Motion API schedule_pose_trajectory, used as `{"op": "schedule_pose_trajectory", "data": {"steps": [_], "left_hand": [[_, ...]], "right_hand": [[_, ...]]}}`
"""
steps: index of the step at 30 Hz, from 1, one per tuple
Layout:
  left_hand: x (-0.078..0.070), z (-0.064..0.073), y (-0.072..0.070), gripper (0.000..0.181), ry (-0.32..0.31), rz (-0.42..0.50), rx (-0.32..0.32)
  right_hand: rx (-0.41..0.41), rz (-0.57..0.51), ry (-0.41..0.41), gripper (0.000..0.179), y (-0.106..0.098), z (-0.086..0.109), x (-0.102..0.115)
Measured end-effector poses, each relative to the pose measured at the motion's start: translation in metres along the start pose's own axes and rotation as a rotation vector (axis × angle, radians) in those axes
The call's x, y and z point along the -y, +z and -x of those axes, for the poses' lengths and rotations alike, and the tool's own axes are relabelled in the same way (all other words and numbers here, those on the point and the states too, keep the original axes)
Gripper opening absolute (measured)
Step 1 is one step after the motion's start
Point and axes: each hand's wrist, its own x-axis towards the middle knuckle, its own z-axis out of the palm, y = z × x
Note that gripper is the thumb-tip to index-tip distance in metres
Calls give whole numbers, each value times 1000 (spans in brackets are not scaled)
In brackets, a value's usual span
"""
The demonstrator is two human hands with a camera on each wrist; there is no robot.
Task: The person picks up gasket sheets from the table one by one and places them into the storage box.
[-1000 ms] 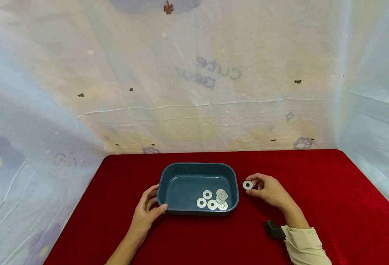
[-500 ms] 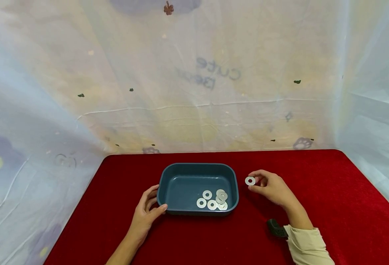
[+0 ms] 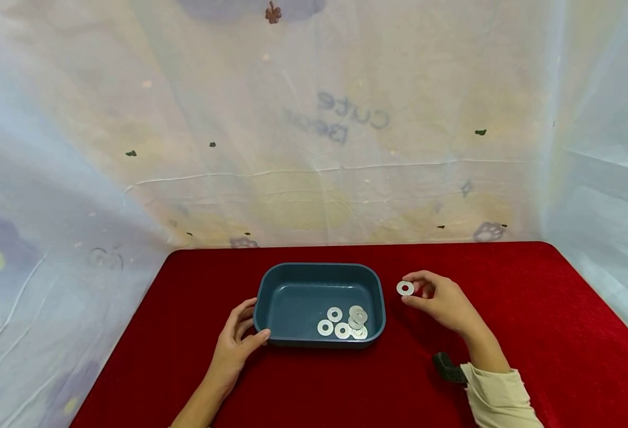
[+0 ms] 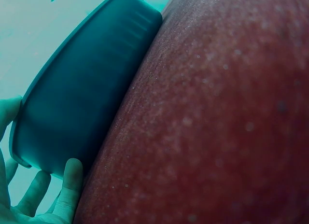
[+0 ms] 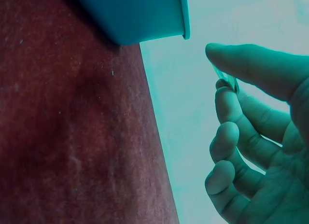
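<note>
A dark blue rectangular plastic bin [image 3: 292,306] stands on the red cloth. My left hand [image 3: 231,348] holds its left end, thumb at the near corner and fingers along the side; the left wrist view shows fingertips [image 4: 73,168] against the bin's outer wall. Several flat metal washers [image 3: 320,328] lie inside towards the near right corner, some overlapping. To the right of the bin, my right hand [image 3: 445,304] pinches one more washer [image 3: 399,289] between thumb and fingers, raised above the cloth. That washer appears nearly edge-on in the right wrist view, partly hidden by the fingers.
Red cloth [image 3: 314,386] covers the table around the bin. A pale printed sheet [image 3: 314,202] hangs behind the table and along both sides. A dark band [image 3: 448,368] shows at the right wrist by the beige sleeve [image 3: 498,395].
My right hand has moved slightly up and to the right with the pinched washer, away from the bin. My left hand, the bin and the washers inside look unchanged.
</note>
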Motion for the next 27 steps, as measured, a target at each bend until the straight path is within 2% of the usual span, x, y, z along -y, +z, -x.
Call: {"op": "schedule_pose_trajectory", "data": {"steps": [14, 27], "left_hand": [[-2, 0, 1, 67, -24, 11, -3], [-2, 1, 1, 68, -20, 16, 2]], "right_hand": [[7, 4, -31, 37, 4, 2, 12], [-9, -30, -63, 37, 22, 0, 29]]}}
